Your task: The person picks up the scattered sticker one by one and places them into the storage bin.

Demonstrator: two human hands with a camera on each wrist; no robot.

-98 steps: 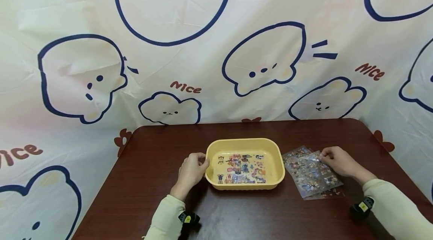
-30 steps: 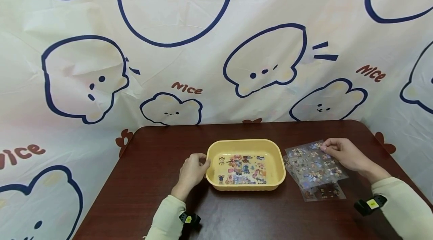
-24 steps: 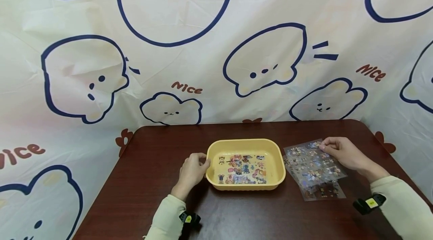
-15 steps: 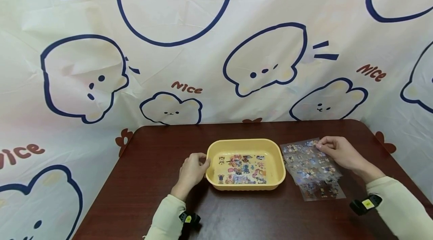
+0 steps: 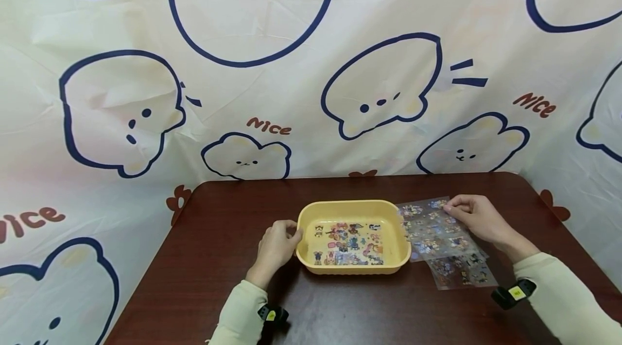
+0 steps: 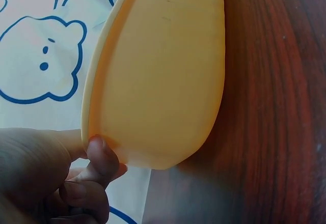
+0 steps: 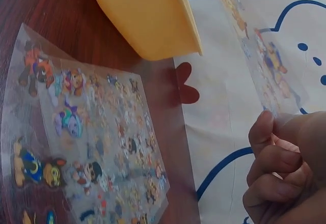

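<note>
My left hand (image 5: 274, 248) pinches the left rim of a yellow plastic basin (image 5: 353, 269) standing on the table; the left wrist view shows thumb and fingers at its edge. Colourful cartoon stickers (image 5: 350, 245) show on the basin floor. By its far edge, a transparent sticker sheet (image 5: 432, 229) is pinched between thumb and finger of my right hand (image 5: 478, 218). This sheet is raised, and in the head view its left edge overlaps the basin's right rim. Beneath it, more clear sticker sheets (image 7: 112, 142) lie overlapping on the table.
The dark brown wooden table (image 5: 350, 312) meets a pale cartoon-printed cloth (image 5: 291, 91) along its back edge. The same cloth hangs at both sides. A black wrist device (image 5: 514, 293) sits on the right sleeve, another (image 5: 272, 313) on the left.
The right hand has raised one sticker sheet off the pile and carried it left, up to the basin's right rim. The left hand and the basin stay in place.
</note>
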